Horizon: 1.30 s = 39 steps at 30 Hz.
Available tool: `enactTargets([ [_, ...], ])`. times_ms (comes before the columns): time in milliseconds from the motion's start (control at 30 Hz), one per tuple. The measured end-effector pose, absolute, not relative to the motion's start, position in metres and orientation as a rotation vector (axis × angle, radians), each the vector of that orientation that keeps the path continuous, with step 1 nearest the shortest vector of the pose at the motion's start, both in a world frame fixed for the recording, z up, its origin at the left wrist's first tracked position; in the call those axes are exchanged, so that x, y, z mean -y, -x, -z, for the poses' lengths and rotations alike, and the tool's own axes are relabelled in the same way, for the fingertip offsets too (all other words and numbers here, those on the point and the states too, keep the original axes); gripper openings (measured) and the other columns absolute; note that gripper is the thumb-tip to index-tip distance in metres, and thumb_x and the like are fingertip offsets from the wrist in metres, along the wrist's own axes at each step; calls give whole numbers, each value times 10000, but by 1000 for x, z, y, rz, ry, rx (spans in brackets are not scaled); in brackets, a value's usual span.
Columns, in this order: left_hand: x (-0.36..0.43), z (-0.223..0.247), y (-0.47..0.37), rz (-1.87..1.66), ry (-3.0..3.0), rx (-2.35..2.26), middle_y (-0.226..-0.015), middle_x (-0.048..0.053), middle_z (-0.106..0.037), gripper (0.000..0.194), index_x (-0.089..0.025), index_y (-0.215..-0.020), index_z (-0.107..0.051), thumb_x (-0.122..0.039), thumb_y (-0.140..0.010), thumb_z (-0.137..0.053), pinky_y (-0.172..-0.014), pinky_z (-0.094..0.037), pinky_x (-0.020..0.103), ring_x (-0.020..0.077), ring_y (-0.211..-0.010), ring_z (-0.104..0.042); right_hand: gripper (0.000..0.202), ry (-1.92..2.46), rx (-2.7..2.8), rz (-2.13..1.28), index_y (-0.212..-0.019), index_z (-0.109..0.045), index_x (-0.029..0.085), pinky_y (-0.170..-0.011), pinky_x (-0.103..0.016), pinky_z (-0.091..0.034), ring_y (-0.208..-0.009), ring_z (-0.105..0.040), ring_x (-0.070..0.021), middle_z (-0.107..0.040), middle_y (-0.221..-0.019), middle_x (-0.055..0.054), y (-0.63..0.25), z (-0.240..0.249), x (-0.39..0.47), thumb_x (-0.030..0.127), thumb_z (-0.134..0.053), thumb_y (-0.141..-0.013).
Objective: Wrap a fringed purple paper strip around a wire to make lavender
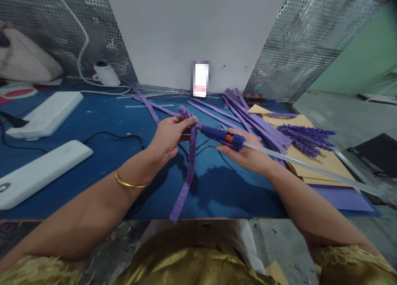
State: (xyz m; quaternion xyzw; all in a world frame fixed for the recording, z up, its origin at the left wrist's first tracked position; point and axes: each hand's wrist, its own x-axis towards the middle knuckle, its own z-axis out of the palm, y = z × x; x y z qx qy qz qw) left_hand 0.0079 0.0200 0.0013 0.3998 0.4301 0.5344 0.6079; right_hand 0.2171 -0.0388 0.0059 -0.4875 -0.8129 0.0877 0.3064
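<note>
My left hand point(170, 135) pinches a purple paper flower spike point(185, 110) near the middle of the blue table. From it a fringed purple paper strip point(189, 175) hangs down toward the table's front edge. My right hand point(245, 150) is wrapped around a blue hot glue gun point(218, 134) with a red-orange part glowing at its side. The nozzle points left and meets, or nearly meets, the strip beside my left fingertips. A long clear glue stick point(304, 165) sticks out of the gun's back end.
Purple paper strips point(248, 117) and finished purple flower spikes point(305, 136) lie right, partly over tan paper point(325, 165). A lit phone point(200, 80) leans at the back. Leftward are a power strip point(51, 111), a long white device point(43, 173), and a white mug point(107, 74).
</note>
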Motion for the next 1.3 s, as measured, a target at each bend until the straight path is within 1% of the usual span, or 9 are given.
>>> enactTargets([
  [367, -19, -4, -9, -1245, -906, -1018, -688, 1, -676, 350, -136, -738, -695, -300, -527, -922, -540, -439, 233, 111, -596, -593, 338, 1242, 2217, -172, -754, -459, 213, -524, -264, -261, -572, -441, -132, -496, -664, 14, -220, -4, 38, 463, -634, -898],
  [767, -21, 0, -7, -1256, -927, -994, -715, 6, -674, 362, -136, -770, -705, -325, -549, -921, -546, -461, 238, 120, -632, -600, 323, 1219, 2234, -195, -782, -489, 210, -530, -256, -262, -564, -428, -126, -489, -651, 22, -220, -6, 42, 476, -637, -890],
  [1033, -21, -1, -6, -1257, -922, -1020, -746, 23, -701, 304, -140, -776, -714, -303, -594, -896, -568, -470, 238, 117, -631, -611, 336, 1249, 2246, -300, -750, -460, 215, -528, -239, -270, -544, -402, -119, -476, -620, 32, -217, -14, 45, 476, -630, -874],
  [1300, -22, -2, -7, -1265, -894, -1022, -721, 16, -688, 253, -132, -771, -717, -264, -625, -875, -531, -472, 232, 113, -599, -602, 337, 1221, 2289, -299, -746, -451, 211, -517, -232, -267, -542, -421, -116, -472, -623, 33, -218, -13, 45, 467, -617, -890],
])
